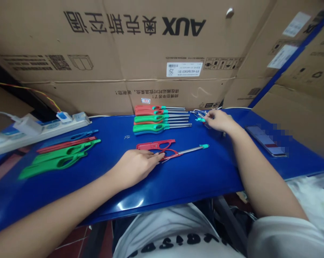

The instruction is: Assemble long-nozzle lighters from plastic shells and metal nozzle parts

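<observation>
My left hand [136,166] is closed on the grip end of a red stick lighter [172,154], whose metal tube points right and ends in a turquoise piece [204,146]. Just behind it lies a loose red housing half [153,144]. Over at the back right, my right hand [218,120] has its fingers pinched together above a small group of turquoise parts [200,119] and thin white wires [198,111]. What sits between those fingertips is hidden. Several red and green stick lighters [151,128] with metal tubes lie in a stack at the back middle.
Green housing halves [54,161] with red ones [67,144] and a blue one [81,135] lie at left. Behind them is a power strip [51,127] with plugs. A phone [266,141] rests at right. A cardboard wall [110,68] borders the blue table [162,190].
</observation>
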{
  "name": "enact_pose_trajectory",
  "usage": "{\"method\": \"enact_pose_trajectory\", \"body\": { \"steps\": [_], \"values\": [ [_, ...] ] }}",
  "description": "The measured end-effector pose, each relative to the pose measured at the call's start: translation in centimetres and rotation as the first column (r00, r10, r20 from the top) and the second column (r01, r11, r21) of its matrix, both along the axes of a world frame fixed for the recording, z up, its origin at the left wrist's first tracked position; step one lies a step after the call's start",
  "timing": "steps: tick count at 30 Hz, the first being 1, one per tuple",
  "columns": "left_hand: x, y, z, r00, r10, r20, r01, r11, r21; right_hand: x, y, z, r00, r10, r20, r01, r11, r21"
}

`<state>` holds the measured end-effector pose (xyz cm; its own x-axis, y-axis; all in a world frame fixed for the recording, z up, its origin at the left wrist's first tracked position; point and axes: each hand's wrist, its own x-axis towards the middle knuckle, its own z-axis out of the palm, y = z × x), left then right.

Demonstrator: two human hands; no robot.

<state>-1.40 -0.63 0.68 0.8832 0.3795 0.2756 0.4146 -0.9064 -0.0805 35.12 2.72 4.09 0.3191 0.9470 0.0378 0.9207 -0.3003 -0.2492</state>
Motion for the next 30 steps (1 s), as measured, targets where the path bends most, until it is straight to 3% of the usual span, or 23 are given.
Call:
{"method": "enact_pose_trajectory", "body": {
  "steps": [4, 7, 11, 13, 17, 23, 30],
  "values": [
    [-0.4, 0.4, -0.2, 0.998, 0.004, 0.06, 0.0, 0.997, -0.072, -0.6, -0.5, 0.0, 0.993, 0.109, -0.047, -0.116, 0.971, -0.209],
    [-0.4, 0.5, -0.1, 0.997, -0.008, 0.078, 0.014, 0.997, -0.082, -0.7, -0.6, -0.3, 0.984, 0.172, -0.051, -0.179, 0.946, -0.271],
    [-0.2, 0.5, 0.0, 0.996, -0.011, 0.085, 0.017, 0.998, -0.068, -0.2, -0.7, -0.5, 0.97, 0.24, -0.036, -0.241, 0.938, -0.247],
    [-0.2, 0.5, -0.1, 0.997, -0.014, 0.081, 0.02, 0.997, -0.068, 0.0, -0.8, -0.5, 0.94, 0.337, -0.054, -0.341, 0.924, -0.173],
    [-0.4, 0.7, -0.2, 0.996, -0.053, 0.071, 0.06, 0.993, -0.101, 0.0, -1.1, -0.5, 0.834, 0.528, -0.161, -0.545, 0.835, -0.08],
    [-0.4, 1.0, -0.1, 0.998, 0.001, 0.059, 0.01, 0.983, -0.182, -0.8, -0.7, -1.0, 0.838, 0.539, -0.08, -0.545, 0.826, -0.142],
    [-0.2, 1.3, 0.0, 0.993, 0.08, 0.091, -0.047, 0.944, -0.328, -1.7, -0.9, -1.2, 0.84, 0.517, -0.167, -0.542, 0.813, -0.211]
  ]
}}
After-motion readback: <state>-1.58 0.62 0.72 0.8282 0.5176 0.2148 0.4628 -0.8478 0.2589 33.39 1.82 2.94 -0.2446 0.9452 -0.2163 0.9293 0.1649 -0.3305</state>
